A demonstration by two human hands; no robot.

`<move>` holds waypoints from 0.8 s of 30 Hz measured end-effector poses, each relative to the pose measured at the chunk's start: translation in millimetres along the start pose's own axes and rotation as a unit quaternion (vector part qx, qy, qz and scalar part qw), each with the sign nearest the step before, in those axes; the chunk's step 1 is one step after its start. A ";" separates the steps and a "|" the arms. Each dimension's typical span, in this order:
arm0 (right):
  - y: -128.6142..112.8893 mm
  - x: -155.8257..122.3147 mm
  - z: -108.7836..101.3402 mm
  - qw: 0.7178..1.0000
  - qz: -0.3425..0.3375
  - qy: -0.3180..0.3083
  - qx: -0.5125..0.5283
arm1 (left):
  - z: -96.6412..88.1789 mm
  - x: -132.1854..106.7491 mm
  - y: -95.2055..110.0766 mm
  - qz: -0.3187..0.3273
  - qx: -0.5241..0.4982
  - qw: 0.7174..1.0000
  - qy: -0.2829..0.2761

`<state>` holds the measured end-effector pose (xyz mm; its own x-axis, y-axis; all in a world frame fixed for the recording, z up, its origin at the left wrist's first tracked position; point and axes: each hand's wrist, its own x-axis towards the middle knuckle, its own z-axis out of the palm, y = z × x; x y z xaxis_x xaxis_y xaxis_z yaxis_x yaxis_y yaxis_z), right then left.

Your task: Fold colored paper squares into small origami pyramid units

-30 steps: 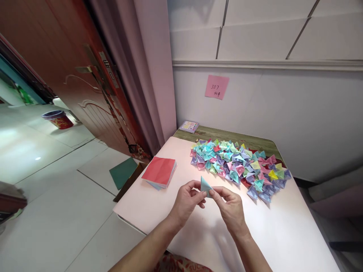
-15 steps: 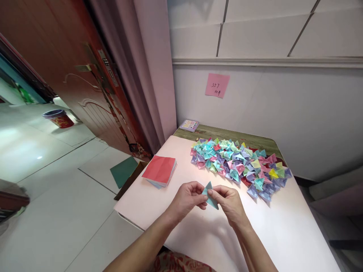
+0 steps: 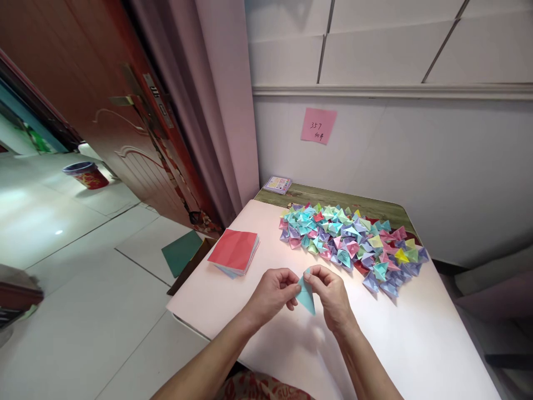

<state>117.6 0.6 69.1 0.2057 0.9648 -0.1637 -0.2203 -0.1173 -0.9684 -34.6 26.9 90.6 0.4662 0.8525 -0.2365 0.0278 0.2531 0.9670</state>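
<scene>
Between my two hands, above the near part of the table, is a light blue folded paper (image 3: pixel 307 300) with a point hanging downward. My left hand (image 3: pixel 278 289) pinches its left edge between thumb and fingers. My right hand (image 3: pixel 328 289) grips the paper near its top, thumb on the front face. Beyond my hands lies a wide heap of small folded paper pieces (image 3: pixel 333 228) in turquoise, purple, pink, green, yellow and red. A stack of square paper sheets (image 3: pixel 234 249), red on top, sits on the table to the left of my hands.
The pale-topped table (image 3: pixel 266 222) meets the wall at its back. A small pile of printed cards (image 3: pixel 277 184) rests at its far left corner. A pink note (image 3: pixel 318 126) is on the wall. Left of the table, a box (image 3: pixel 191 266) stands near the wooden door (image 3: pixel 104 100).
The blue paper has turned, so its lower point now hangs more steeply and further left. My right hand has shifted slightly left and up along it.
</scene>
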 end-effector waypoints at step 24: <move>-7.1 -15.3 -5.4 0.990 0.050 -0.089 0.099 | -2.9 11.5 -9.9 -0.091 -0.301 0.949 -0.017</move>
<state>121.1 -14.7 77.4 0.0057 0.9788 -0.2049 -0.4175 -0.1838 -0.8899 -32.0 35.5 78.0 0.5311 0.7567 -0.3811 -0.3954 0.6192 0.6784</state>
